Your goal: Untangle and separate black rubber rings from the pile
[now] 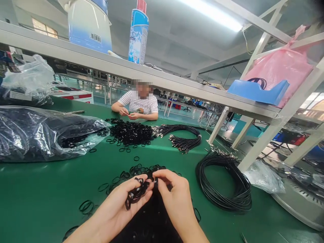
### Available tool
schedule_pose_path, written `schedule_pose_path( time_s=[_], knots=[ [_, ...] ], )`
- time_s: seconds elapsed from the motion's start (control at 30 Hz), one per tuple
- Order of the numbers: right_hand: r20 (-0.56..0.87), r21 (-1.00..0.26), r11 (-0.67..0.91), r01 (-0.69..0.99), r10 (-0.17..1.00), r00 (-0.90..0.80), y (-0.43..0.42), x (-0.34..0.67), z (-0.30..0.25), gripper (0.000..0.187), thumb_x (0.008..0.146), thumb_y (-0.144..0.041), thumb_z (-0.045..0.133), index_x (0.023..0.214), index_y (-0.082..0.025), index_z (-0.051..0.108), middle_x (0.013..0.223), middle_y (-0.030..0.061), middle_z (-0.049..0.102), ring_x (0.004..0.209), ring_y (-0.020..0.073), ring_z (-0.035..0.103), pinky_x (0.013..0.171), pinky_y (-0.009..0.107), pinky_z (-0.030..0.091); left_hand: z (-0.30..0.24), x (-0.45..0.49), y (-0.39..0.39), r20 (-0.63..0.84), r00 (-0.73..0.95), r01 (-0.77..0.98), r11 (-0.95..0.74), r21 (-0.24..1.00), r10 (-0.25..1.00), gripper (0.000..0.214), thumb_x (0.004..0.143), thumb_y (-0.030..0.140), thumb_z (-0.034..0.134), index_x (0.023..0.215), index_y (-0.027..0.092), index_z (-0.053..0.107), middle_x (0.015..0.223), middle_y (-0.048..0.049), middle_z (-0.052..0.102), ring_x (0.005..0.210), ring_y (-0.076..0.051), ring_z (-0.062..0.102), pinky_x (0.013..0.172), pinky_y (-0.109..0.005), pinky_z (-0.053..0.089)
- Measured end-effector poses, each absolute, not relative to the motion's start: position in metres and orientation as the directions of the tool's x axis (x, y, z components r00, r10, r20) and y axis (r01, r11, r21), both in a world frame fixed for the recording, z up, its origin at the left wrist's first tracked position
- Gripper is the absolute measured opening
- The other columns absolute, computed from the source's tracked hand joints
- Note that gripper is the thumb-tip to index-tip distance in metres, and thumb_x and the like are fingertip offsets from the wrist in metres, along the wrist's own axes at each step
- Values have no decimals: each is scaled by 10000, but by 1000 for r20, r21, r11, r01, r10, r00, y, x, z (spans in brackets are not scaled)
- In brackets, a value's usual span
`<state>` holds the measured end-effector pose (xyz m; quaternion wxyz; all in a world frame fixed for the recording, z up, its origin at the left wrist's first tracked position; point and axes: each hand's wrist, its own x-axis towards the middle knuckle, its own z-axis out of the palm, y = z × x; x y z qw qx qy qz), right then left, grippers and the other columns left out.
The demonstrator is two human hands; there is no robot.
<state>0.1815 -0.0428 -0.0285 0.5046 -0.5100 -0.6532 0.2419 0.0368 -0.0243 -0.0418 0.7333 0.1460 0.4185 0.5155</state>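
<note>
My left hand point(126, 199) is curled around a bunch of black rubber rings point(136, 192), several of them looped over and between the fingers. Beside it, my right hand point(174, 192) pinches one black ring point(155, 184) between thumb and forefinger. The two hands nearly meet at the fingertips. Under and behind them spreads a loose heap of the same rings point(124, 175) on the green table point(50, 199). A few single rings point(86, 206) lie to the left of my left wrist.
A larger ring pile point(133, 132) lies farther back, beside a filled plastic bag point(45, 135). Coiled black cables point(224, 182) lie at right, a smaller cable bundle point(187, 135) behind. A person point(139, 104) sits opposite. An overhead shelf point(162, 76) holds a spray can point(138, 37).
</note>
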Motion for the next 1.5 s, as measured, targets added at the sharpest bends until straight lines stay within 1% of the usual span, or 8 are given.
schedule_pose_path(
  time_s=[0.2,0.4,0.7,0.87,0.97,1.07,1.17,1.5],
  knots=[
    [389,-849,325,416,918,77,-40,181,-32,307,771,-34,559,919,-244,727,869,-29,732,746,126,651,678,203,482,-43,27,-29,-224,296,-305,314,899,928,207,820,238,676,1017,176,675,704,21,576,582,-58,488,471,-117,391],
    [451,-759,344,553,890,66,-41,177,-38,288,762,-23,573,873,-252,709,795,-44,688,705,120,615,638,216,439,-45,32,-23,-96,318,6,99,995,943,314,793,437,650,887,139,627,557,73,449,503,-68,307,428,-171,225],
    [468,-770,359,527,879,85,-38,181,-38,284,809,-40,516,831,-260,694,823,-41,675,740,122,610,671,216,436,-40,38,-20,-64,382,21,60,998,922,328,819,423,583,1025,169,569,581,81,424,531,-89,314,456,-195,235],
    [468,-774,340,533,875,121,-39,180,-36,255,785,-45,522,761,-243,680,773,-34,658,708,132,590,663,226,431,-40,40,-16,-5,360,97,-32,995,933,276,805,428,588,895,168,578,512,90,411,497,-86,315,457,-200,231],
    [384,-857,314,410,918,99,-36,181,-35,195,774,-71,537,717,-219,649,722,-32,648,673,130,580,648,227,436,-41,38,-14,-12,369,80,-19,997,929,315,757,479,640,824,181,564,514,88,419,495,-85,320,452,-196,217],
    [263,-957,252,143,963,61,-30,185,-36,102,765,-109,559,732,-195,604,713,-16,652,678,139,607,636,227,455,-41,33,-12,-44,349,74,19,997,936,366,707,519,685,775,181,564,509,89,405,489,-79,293,449,-195,192],
    [209,-978,210,-9,973,96,-27,189,-36,54,777,-136,550,776,-186,570,726,-2,659,703,158,650,639,238,474,-41,27,-10,-54,328,48,40,998,943,363,746,528,655,801,175,590,518,85,400,502,-80,259,458,-196,185],
    [453,-772,413,484,891,-37,-41,185,-27,292,816,-76,545,900,-270,746,801,-27,685,701,114,593,635,210,429,-35,23,-14,-67,349,173,6,985,935,377,761,531,621,875,171,628,511,88,375,499,-95,278,469,-203,187]
  ],
)
